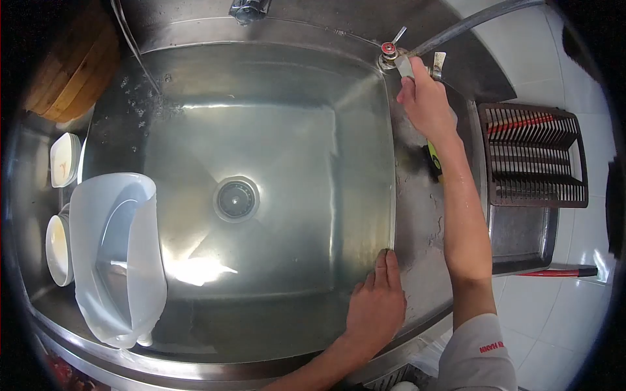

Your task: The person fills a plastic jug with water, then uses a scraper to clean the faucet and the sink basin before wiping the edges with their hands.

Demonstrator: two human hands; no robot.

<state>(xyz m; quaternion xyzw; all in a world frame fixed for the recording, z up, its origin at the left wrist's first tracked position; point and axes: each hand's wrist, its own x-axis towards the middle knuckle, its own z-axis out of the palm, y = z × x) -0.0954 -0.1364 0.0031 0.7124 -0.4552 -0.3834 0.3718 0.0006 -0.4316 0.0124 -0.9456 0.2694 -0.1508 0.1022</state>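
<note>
Both hands are busy at the sink (261, 78): the right hand (427, 101) is closed around the tap handle (403, 64) at the far right corner, beside the hose (476, 23), while the left hand (377, 306) is laid flat and open on the near right rim, gripping nothing. Looks like the valve-turning step; no water can be seen running, so a firm twist is probably needed next. A plastic jug (117, 254) is parked at the left.
</note>
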